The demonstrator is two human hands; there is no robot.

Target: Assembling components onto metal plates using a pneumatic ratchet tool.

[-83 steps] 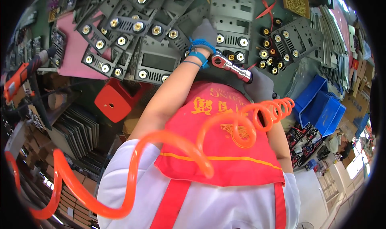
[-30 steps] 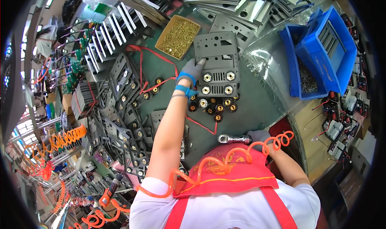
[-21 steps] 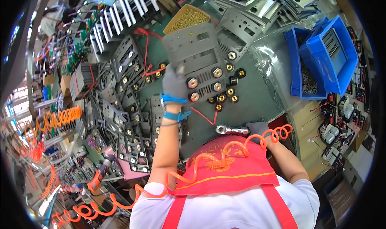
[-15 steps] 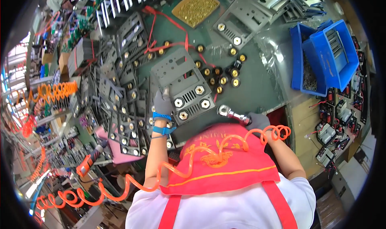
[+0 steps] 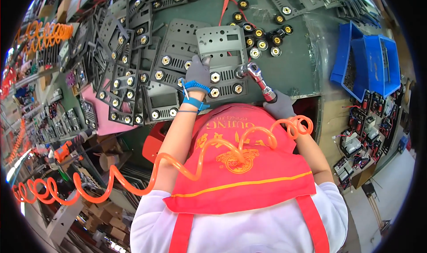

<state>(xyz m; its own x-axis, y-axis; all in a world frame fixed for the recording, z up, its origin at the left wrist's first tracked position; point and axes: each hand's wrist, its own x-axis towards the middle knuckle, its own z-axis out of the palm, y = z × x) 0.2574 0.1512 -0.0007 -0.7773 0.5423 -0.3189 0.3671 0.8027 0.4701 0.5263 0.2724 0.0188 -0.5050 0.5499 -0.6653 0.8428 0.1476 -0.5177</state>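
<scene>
My left hand (image 5: 199, 71), in a grey glove with blue bands at the wrist, grips the left edge of a grey slotted metal plate (image 5: 221, 35). Hex nuts on dark round terminals sit at the plate's near end, such as this brass-centred nut (image 5: 215, 92). In my gloved right hand (image 5: 281, 104) is a red and silver air ratchet wrench (image 5: 263, 85). The wrench's head lies over the plate's right nut position, hiding that nut. An orange coiled air hose (image 5: 213, 142) runs across my red apron toward the right hand.
Several similar plates (image 5: 126, 70) with nuts lie piled to the left. Loose black terminals (image 5: 262, 45) with brass centres stand beyond the wrench. Blue bins (image 5: 376, 66) are at the right, near circuit assemblies (image 5: 353, 144). A red ribbon (image 5: 225, 6) trails across the green table.
The wrench has come left and up onto the plate's nuts, where before it was held apart from it. My view has shifted, and the left hand stays at the plate's edge.
</scene>
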